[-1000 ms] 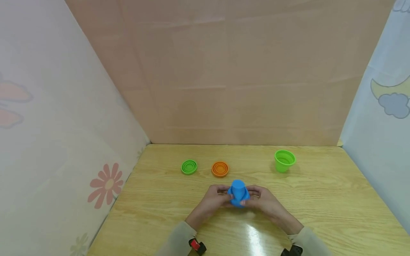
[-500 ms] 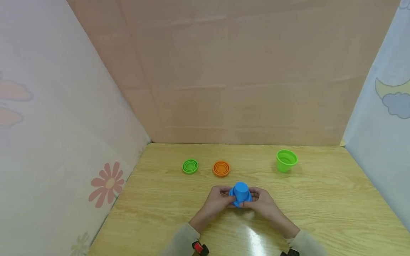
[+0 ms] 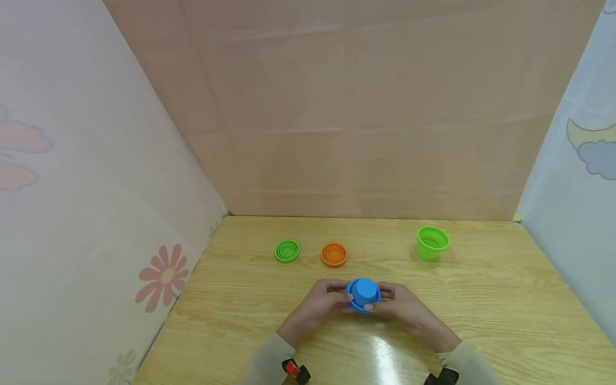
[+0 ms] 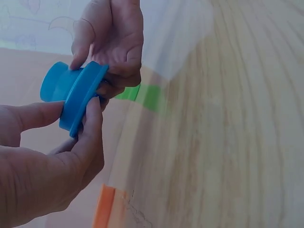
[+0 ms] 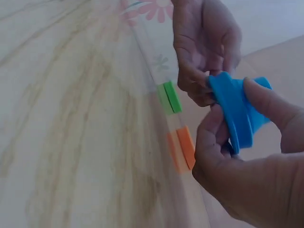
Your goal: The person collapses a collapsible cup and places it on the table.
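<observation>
A blue collapsible cup (image 3: 364, 291) is held just above the front part of the table, its base facing up toward the head camera. Its wide rim section is folded and the narrower base part sticks out, as the left wrist view of the cup (image 4: 78, 92) shows. My left hand (image 3: 323, 302) pinches the rim on one side, thumb against the outer wall and fingers behind the rim. On the opposite side my right hand (image 3: 403, 309) grips it the same way, its thumb (image 5: 266, 97) on the wall near the base. Fingertips behind the cup are partly hidden.
Behind the hands, a flattened green collapsible cup (image 3: 286, 251) and a flattened orange one (image 3: 334, 255) lie on the wooden table (image 3: 231, 299). An expanded green cup (image 3: 432, 244) stands upright at the back right. Panels enclose the table at the back and sides.
The protruding blue base has become shorter and sits lower within the rim, and the cup's base has turned more toward the head camera. Both hands have kept their hold.
</observation>
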